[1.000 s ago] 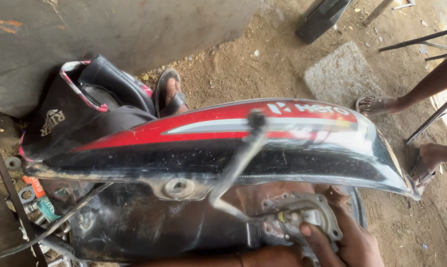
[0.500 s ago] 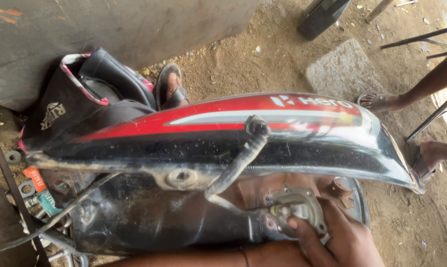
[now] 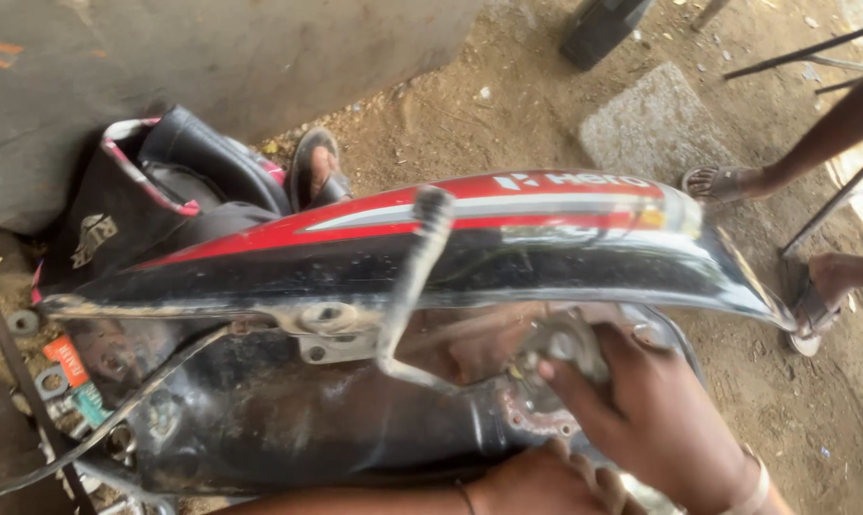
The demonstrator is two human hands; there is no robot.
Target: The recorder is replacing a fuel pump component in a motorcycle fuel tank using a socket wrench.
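A black and red motorcycle fuel tank (image 3: 288, 429) lies on its side on the dirt, underside towards me. My right hand (image 3: 660, 410) grips a round grey metal fitting (image 3: 560, 343) on the tank's underside, fingers wrapped over it. A bent grey tube (image 3: 414, 277) runs from the tank's red upper edge down towards that fitting. My left hand (image 3: 546, 477) lies at the tank's lower edge, just below my right wrist, fingers curled. The frame edge cuts it off and hides whether it holds anything.
A black bag (image 3: 164, 181) and a sandalled foot (image 3: 315, 172) lie behind the tank by a concrete wall (image 3: 212, 57). Another person's sandalled feet (image 3: 722, 181) stand at the right. Washers, nuts (image 3: 21, 322), an orange tag (image 3: 66, 360) and a cable (image 3: 116, 420) lie at the left. A stone slab (image 3: 651, 124) sits beyond.
My right hand has moved up and closed over the metal fitting. My left hand has come into view at the bottom edge. The view has shifted slightly towards the tank.
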